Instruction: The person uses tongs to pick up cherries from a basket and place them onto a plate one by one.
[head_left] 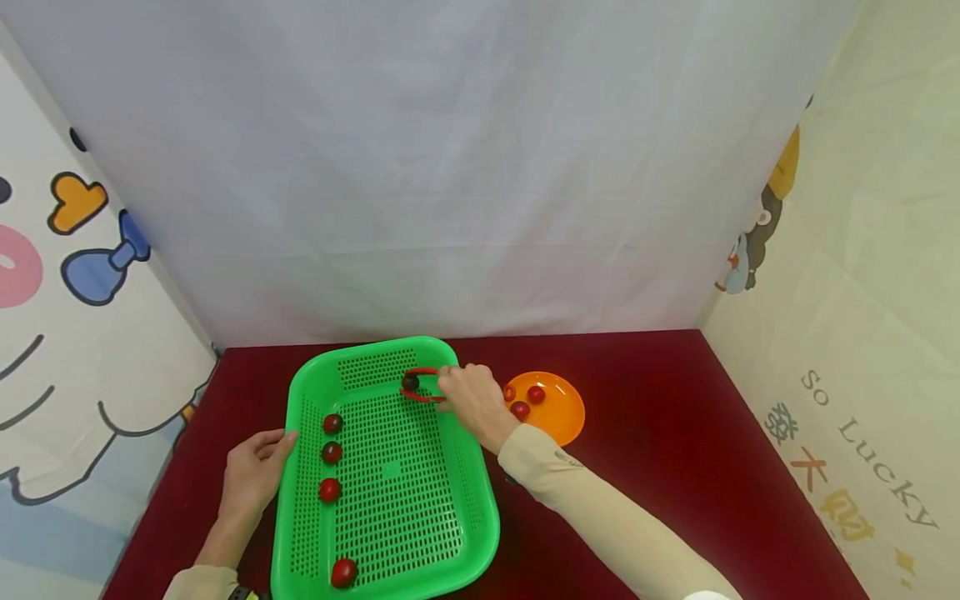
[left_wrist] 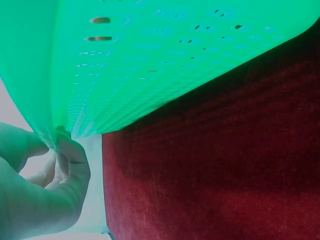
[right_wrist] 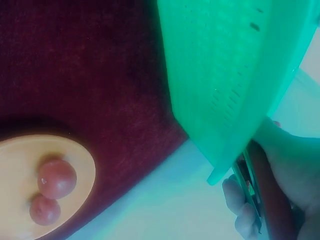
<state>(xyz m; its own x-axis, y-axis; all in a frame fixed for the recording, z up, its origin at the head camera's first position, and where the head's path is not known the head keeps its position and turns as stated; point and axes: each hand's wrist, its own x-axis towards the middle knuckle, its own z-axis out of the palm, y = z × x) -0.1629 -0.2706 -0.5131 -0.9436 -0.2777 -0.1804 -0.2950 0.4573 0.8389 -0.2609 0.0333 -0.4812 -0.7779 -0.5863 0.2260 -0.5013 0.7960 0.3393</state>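
My right hand [head_left: 474,402] grips red tongs [head_left: 426,399], reaching over the right rim of a green plastic basket [head_left: 487,508]. The tong tips are around a dark cherry tomato [head_left: 410,382] near the basket's far end; whether both tips touch it I cannot tell. My left hand [head_left: 255,473] pinches the basket's left rim between thumb and fingers, as the left wrist view shows. Along the basket's left side lie several red cherry tomatoes [head_left: 329,490]. Beside the right forearm, an orange plate [head_left: 564,414] carries cherry tomatoes [head_left: 536,395], one partly behind the right hand.
A dark red cloth [head_left: 637,467] covers the table under basket and plate. Behind it hangs a pale grey curtain [head_left: 450,208]. Printed panels stand left and right, the right panel [head_left: 847,375] bearing lettering.
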